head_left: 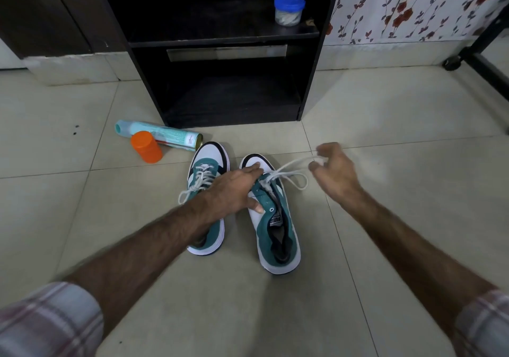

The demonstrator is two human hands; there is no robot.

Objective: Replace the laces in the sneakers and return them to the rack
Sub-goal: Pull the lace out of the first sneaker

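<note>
Two teal and white sneakers stand side by side on the tiled floor, toes towards the rack. The left sneaker is laced with a white lace. My left hand lies flat across the front of the right sneaker, fingers straight, pressing it down. My right hand pinches the white lace and holds it stretched out to the right of that shoe's lowest eyelets, with a loop hanging beside the shoe. Its upper eyelets are bare.
A black shoe rack stands just behind the sneakers, with a blue-lidded jar on its upper shelf. A teal spray can lies on the floor at the left beside an orange-capped bottle. A wheeled frame stands at the far right.
</note>
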